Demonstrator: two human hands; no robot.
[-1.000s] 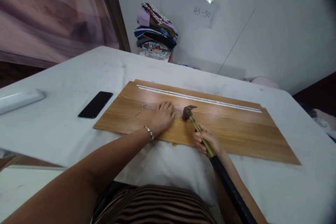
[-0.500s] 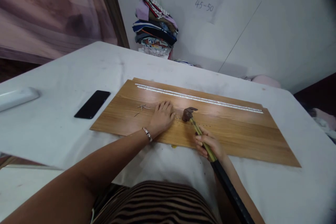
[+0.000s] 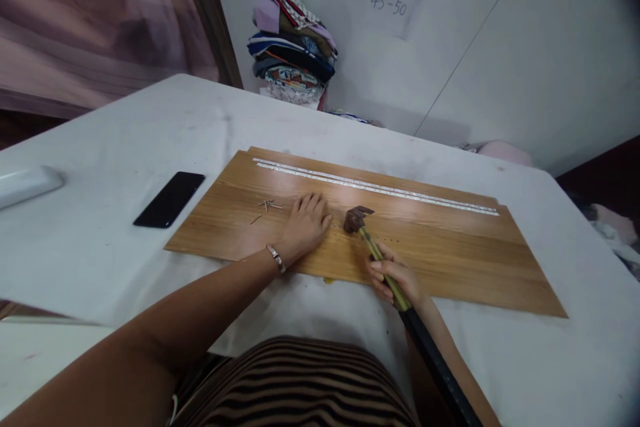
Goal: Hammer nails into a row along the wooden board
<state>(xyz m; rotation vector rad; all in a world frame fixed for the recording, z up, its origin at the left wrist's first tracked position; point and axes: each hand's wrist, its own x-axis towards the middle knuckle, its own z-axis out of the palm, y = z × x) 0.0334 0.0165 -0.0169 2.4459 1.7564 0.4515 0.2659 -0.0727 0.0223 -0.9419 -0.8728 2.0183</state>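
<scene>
My left hand [image 3: 306, 223] lies flat on the wooden board [image 3: 450, 250], fingers stretched out and pointing away from me. My right hand [image 3: 395, 273] is wrapped around the yellow shaft of a claw hammer [image 3: 356, 219], whose black grip runs back along my forearm. The brown hammer head is at the board's middle, just right of my left hand; whether it touches the wood I cannot tell. A row of small dark dots, nails or holes, runs along the board on both sides of the head. Several loose nails [image 3: 269, 205] lie left of my left hand.
Two white measuring strips [image 3: 375, 188] lie along the board's far side. A black phone [image 3: 170, 200] rests on the white table [image 3: 100, 140], left of the board. A white rounded object [image 3: 30, 185] is at the far left. Folded cloths [image 3: 295, 47] are stacked by the wall.
The view has shifted slightly. Both hands stay in nearly the same places on and over the board, and the hammer head sits almost where it was.
</scene>
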